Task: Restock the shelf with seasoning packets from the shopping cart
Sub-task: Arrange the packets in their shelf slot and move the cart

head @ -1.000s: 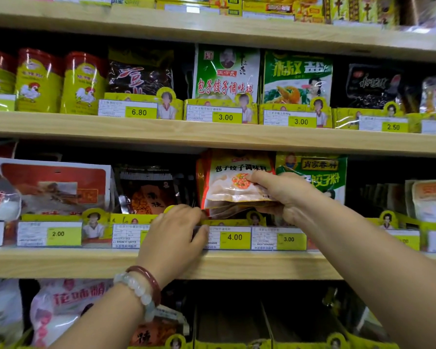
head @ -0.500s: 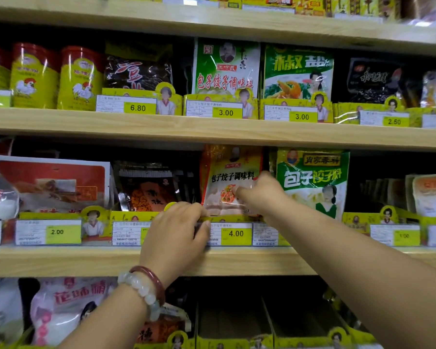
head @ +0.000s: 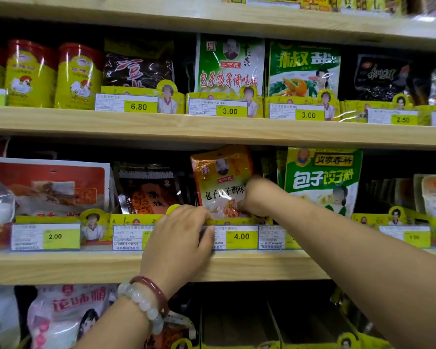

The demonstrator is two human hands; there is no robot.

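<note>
Glossy orange seasoning packet [head: 220, 180] stands nearly upright, tilted slightly, on the middle wooden shelf [head: 86, 267], behind the yellow price rail [head: 239, 236] marked 4.00. Gripped at its 4 o'clock edge by the right hand [head: 256, 196], fingers curled round it. Hooked over the rail top at the packet's 7 o'clock, the left hand [head: 180, 238], fingers bent, beaded bracelets [head: 146, 302] on the wrist. Crinkly green packet [head: 322, 180] at 3 o'clock. Raised more upright than half a second ago.
</note>
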